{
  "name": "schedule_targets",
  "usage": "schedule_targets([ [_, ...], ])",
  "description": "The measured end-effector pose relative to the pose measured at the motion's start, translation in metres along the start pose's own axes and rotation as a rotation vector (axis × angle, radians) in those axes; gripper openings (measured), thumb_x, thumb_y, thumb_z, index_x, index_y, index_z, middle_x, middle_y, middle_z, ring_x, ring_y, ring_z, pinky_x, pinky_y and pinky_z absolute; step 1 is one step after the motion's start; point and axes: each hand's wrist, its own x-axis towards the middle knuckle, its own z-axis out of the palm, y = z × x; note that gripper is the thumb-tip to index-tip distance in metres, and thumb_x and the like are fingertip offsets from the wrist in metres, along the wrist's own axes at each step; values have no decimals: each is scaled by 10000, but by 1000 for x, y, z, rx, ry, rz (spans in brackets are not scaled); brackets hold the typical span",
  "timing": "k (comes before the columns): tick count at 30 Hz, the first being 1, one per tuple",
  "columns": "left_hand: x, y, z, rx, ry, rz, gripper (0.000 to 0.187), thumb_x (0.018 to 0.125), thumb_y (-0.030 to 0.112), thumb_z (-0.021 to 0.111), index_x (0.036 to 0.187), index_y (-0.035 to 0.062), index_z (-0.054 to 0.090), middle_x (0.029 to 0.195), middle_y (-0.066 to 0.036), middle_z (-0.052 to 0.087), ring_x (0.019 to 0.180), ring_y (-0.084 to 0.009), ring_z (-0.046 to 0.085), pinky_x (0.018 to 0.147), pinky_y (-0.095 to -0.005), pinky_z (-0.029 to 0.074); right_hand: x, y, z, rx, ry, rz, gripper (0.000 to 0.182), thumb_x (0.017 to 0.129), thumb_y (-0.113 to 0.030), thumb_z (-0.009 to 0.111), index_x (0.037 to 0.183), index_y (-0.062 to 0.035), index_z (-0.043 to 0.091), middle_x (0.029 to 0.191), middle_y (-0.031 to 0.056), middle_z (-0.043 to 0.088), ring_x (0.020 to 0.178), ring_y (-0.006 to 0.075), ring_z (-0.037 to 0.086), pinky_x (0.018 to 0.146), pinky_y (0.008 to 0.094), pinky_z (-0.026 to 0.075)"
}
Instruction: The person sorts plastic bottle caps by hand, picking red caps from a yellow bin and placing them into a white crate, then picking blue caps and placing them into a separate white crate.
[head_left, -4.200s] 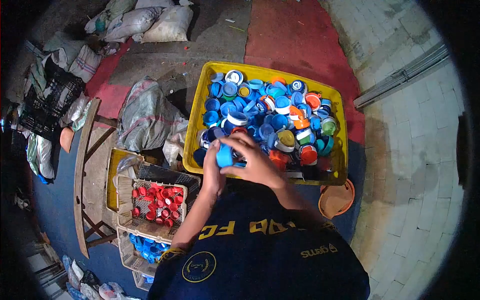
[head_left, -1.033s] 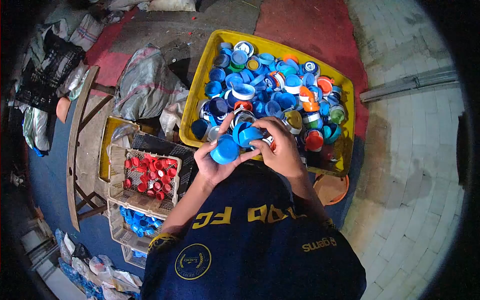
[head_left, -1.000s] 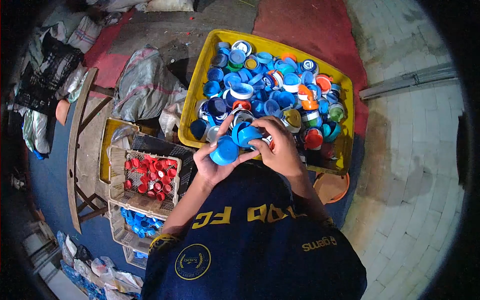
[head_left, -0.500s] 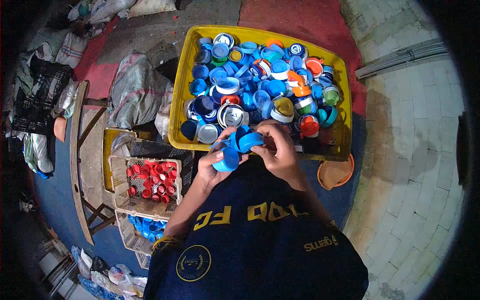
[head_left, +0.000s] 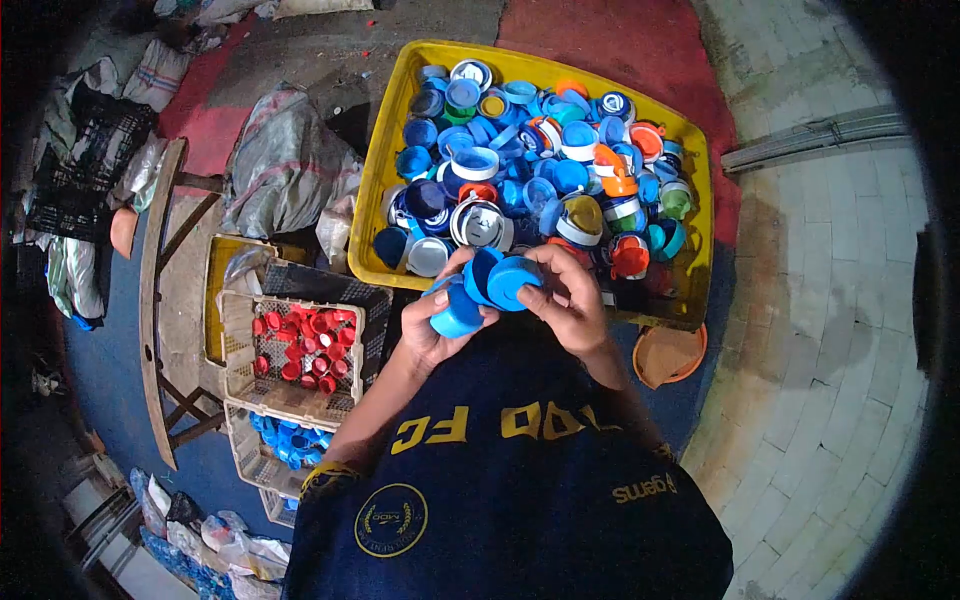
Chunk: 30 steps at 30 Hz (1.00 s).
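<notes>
Blue plastic caps are gathered between my two hands, just in front of my chest. My left hand (head_left: pixel 428 325) is closed around a blue cap (head_left: pixel 458 312), with another blue cap (head_left: pixel 481 273) standing upright beside it. In my right hand (head_left: pixel 575 300), the thumb and fingers pinch a round blue cap (head_left: pixel 514 284), its flat top turned up towards me. Right beyond my fingertips stands a yellow tub (head_left: pixel 362 235) heaped with mostly blue caps and lids, with some orange, white and green ones among them.
To the left, a beige crate (head_left: pixel 290 402) holds red caps (head_left: pixel 310 345); a lower crate (head_left: pixel 250 455) contains blue ones. A wooden bench frame (head_left: pixel 150 300) and a grey sack (head_left: pixel 285 165) lie beyond. An orange bowl (head_left: pixel 690 362) sits by the tub's right corner.
The cap in my right hand has turned so its flat top faces me. The view has shifted slightly, and both hands stay close together.
</notes>
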Motion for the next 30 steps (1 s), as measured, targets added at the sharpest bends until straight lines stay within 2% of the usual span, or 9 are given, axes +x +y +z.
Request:
schedule_targets([
  [4,-4,-1,-4,-35,-11,-32,608,782,238,766,1320,158,493,1331,-140,488,1168,-301,539,832,-381,518,3,-7,1,116,-47,124,370,933,-183,734,1208,10,581,1048,52,640,975,108,589,859,278,485],
  [7,-2,3,4,-33,28,7,437,848,212,725,1224,153,511,1346,-153,507,1140,-318,588,829,-404,557,4,-9,11,119,-30,-24,344,930,-156,723,1191,21,584,1094,73,632,1008,141,597,881,292,477],
  [11,-3,3,2,35,68,46,362,876,199,693,1189,151,517,1365,-157,515,1161,-307,605,862,-434,581,-4,-4,16,73,-91,-192,339,923,-115,724,1198,26,585,1146,111,599,1037,174,586,903,306,460],
  [17,-2,1,3,55,118,148,311,898,146,666,1172,151,520,1294,-137,575,1100,-298,647,818,-412,610,-11,14,15,225,84,-186,391,933,-122,726,1247,36,553,1123,96,589,1039,170,577,920,321,461],
  [20,1,-2,4,96,82,204,320,898,130,663,1178,152,512,1298,-136,573,1102,-299,646,845,-422,602,-9,6,23,613,139,-28,428,998,-248,648,1316,-9,490,1037,58,586,852,113,522,730,294,440],
  [23,3,-2,-4,45,52,239,362,898,152,660,1224,162,502,1285,-133,576,1073,-296,651,877,-436,592,-10,8,11,853,238,0,362,999,-227,634,1257,-11,500,986,30,577,770,87,482,673,278,412],
  [27,-3,0,7,86,108,119,465,903,228,654,1336,186,493,1271,-114,570,1086,-288,628,891,-464,556,-21,-8,9,288,247,-110,358,921,-77,688,1232,-6,524,988,52,585,808,105,532,702,278,456],
  [28,-2,-2,6,101,122,110,493,895,258,661,1351,189,485,1290,-114,565,1098,-291,622,897,-454,548,-22,-7,6,-85,214,-313,387,847,-34,762,1183,3,575,983,77,609,809,138,575,704,291,480],
  [30,0,-7,4,129,148,90,553,881,317,674,1380,194,469,1330,-113,555,1121,-296,611,907,-434,533,-25,-17,13,-359,126,-518,342,774,-20,823,1069,-6,652,989,94,628,811,183,608,722,325,498],
])
